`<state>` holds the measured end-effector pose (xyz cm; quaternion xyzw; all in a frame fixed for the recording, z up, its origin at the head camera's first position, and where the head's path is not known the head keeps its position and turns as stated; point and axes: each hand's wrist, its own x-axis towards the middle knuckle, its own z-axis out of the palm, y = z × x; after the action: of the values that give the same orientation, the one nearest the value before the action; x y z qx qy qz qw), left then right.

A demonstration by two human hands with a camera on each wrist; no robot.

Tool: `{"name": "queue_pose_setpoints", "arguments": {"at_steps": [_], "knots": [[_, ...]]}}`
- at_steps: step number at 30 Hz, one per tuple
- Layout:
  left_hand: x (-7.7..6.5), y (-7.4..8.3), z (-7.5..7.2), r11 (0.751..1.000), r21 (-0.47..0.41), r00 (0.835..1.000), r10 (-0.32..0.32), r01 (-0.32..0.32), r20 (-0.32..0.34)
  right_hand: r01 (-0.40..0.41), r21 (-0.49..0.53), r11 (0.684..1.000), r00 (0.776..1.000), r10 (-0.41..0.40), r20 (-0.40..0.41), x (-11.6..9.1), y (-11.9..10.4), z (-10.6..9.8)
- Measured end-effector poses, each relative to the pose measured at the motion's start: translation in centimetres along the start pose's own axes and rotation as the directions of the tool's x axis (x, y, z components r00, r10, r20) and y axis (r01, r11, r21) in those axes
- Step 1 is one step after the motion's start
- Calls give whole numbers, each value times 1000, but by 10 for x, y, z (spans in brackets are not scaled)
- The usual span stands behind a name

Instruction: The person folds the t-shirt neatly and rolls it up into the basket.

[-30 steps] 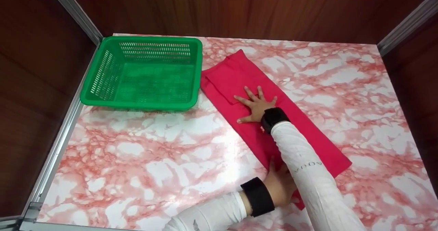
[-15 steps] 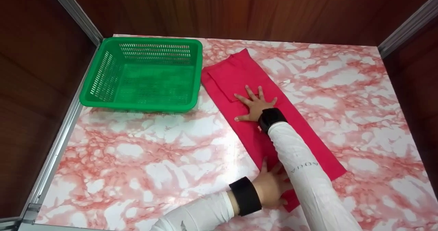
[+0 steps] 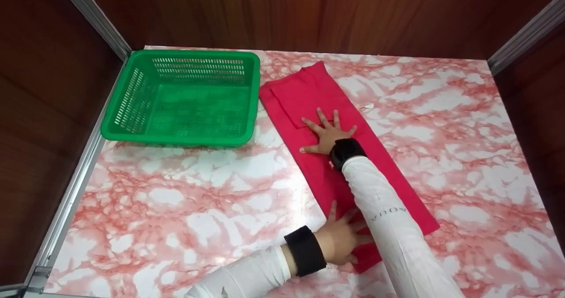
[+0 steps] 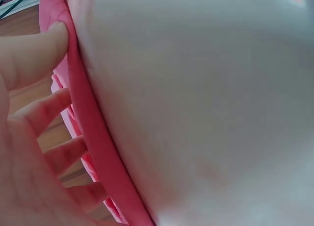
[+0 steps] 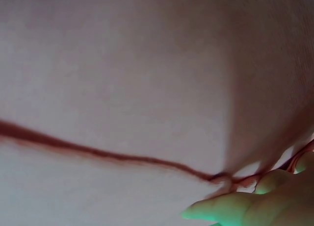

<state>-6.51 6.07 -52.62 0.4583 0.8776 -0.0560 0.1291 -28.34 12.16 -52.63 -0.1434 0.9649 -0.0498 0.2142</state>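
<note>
A red garment (image 3: 309, 99), folded into a long strip, lies slantwise on the table, with a smaller folded flap near its far end. My right hand (image 3: 327, 138) rests on its middle, fingers spread wide. Below it, my left hand (image 3: 342, 241) lies with fingers stretched over the near end, partly under the right forearm in the head view. In the left wrist view, the left thumb and fingers (image 4: 37, 108) touch the red cloth (image 4: 95, 133). The right wrist view shows part of the right hand (image 5: 270, 199) low in the corner, beside a thin dark red line of cloth.
A green plastic basket (image 3: 203, 112) with slotted sides stands at the back left, close to the garment's far corner. The table top (image 3: 176, 218) is marbled red and white. Dark wooden panels (image 3: 309, 15) with metal rails enclose it at the back and sides.
The garment's near end has swung left and its far corner slightly right. Both hands have shifted left with it, the left hand more, with fingers still spread on the cloth.
</note>
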Motion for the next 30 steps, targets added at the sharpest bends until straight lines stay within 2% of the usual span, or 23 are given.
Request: {"name": "queue_pose_setpoints", "arguments": {"at_steps": [6, 14, 24, 30], "knots": [[-5, -7, 1, 1000, -26, 1000, 6, -6, 17, -21, 6, 1000, 1000, 21, 2, 2, -4, -3], [-11, -24, 4, 994, -84, 997, 70, -68, 30, -64, 34, 997, 998, 64, -5, 14, -2, 1], [-27, -42, 4, 985, -126, 993, 116, -115, 4, -109, 61, 992, 993, 111, -29, 19, -8, 0], [-27, -45, 4, 979, -163, 992, 124, -123, -3, -74, 60, 995, 996, 77, -47, 12, -6, -3]]}}
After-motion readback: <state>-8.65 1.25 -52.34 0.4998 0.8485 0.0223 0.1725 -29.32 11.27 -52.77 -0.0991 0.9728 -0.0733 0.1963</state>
